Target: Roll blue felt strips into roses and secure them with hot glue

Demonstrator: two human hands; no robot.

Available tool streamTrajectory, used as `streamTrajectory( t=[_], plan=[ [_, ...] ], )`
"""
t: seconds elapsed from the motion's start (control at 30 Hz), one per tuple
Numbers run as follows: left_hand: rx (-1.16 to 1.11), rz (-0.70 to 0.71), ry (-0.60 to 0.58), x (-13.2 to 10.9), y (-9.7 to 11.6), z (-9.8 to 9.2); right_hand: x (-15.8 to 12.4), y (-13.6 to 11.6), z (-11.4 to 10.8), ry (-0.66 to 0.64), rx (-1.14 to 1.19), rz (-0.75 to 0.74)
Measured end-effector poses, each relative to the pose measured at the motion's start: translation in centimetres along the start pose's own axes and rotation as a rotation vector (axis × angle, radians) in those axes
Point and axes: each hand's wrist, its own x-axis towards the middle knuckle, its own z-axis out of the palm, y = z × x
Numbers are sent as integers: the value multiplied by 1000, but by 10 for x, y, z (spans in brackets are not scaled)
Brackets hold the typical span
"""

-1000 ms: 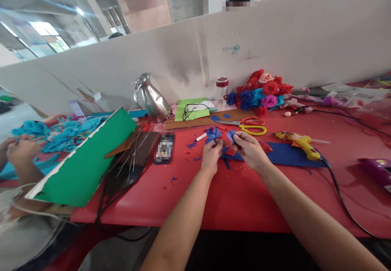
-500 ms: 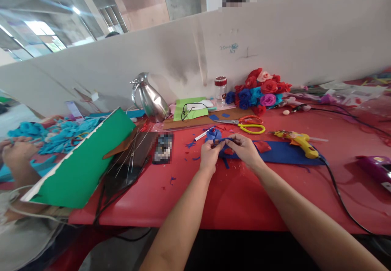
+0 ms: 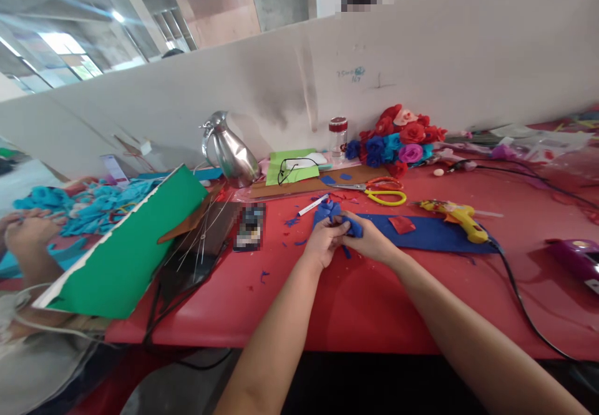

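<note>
My left hand [image 3: 324,240] and my right hand [image 3: 367,237] meet over the red table, fingers closed around a small piece of blue paper [image 3: 355,226]. Just behind them lies a bunched blue paper flower [image 3: 329,208], with a white marker [image 3: 313,205] beside it. Under and to the right of my hands stretches a long blue paper strip [image 3: 430,234], which bears a red paper piece [image 3: 402,224]. A yellow glue gun [image 3: 461,216] rests on the strip's right end.
Scissors [image 3: 384,196], a glass jar [image 3: 337,140] and paper flowers [image 3: 407,137] lie behind. Leftward are a phone [image 3: 249,228], a metal jug [image 3: 230,153] and a green board [image 3: 135,246]. Another person's hands [image 3: 30,231] are at far left.
The blue paper between my fingers has turned and bunched up, now showing at my right fingers. My hands have drawn closer together and slightly lower, showing more of the strip behind them.
</note>
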Motion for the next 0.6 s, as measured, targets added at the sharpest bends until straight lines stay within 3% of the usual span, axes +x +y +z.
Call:
streamTrajectory(
  t=[0.23,0.33,0.5,0.6],
  plan=[
    [30,-39,-89,-4,3,2,-2,1,-7,2,-70,87],
    [15,-33,-87,-3,4,0,-4,-2,-9,49,-128,44],
    [5,-17,-52,0,3,-1,-4,-5,-10,173,-195,-60],
    [0,3,21,2,5,-2,-3,-6,-12,334,-238,-12]
  ],
)
